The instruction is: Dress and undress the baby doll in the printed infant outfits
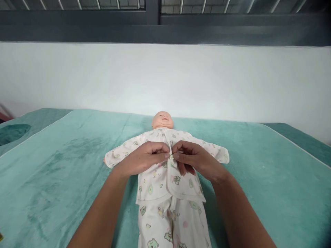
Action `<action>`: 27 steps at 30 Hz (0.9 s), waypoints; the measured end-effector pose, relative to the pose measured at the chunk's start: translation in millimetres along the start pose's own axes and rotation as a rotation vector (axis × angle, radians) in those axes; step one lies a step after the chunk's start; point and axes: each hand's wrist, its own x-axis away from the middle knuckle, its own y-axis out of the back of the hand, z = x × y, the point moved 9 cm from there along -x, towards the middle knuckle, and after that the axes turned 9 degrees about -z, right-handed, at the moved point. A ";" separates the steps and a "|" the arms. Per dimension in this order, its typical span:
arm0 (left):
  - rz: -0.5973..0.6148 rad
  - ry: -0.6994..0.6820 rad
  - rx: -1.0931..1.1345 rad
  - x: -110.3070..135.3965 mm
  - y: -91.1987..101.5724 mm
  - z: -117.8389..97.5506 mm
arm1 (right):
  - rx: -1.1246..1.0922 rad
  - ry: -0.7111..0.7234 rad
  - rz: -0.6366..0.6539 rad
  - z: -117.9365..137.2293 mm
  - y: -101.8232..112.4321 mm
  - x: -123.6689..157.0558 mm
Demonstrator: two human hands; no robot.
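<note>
A baby doll lies on its back, head toward the wall, arms spread out. It wears a white baby shirt printed with small animals and matching trousers. Over the chest, my left hand pinches the shirt's front edge with thumb and fingers. Opposite it, my right hand pinches the other front edge beside a small pale button. Both fingertips nearly meet at the front opening. Below them the shirt's two front edges lie close together. Whether the button sits in its hole cannot be made out.
A teal plush cover spreads under the doll on both sides. Behind it rises a white wall, with a dark window frame and metal bars above. A round dark-green patch shows at the far left.
</note>
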 end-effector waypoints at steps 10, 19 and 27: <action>0.007 -0.014 0.014 0.8 0.1 0.3 | 0.002 0.002 -0.004 -0.9 0.3 0.2; 0.054 -0.043 0.074 2.1 -2.9 -3.4 | 0.005 0.004 -0.002 -0.7 0.0 -0.6; 0.051 -0.042 0.077 1.4 -2.5 -2.0 | 0.045 -0.017 -0.033 0.0 -2.3 -0.2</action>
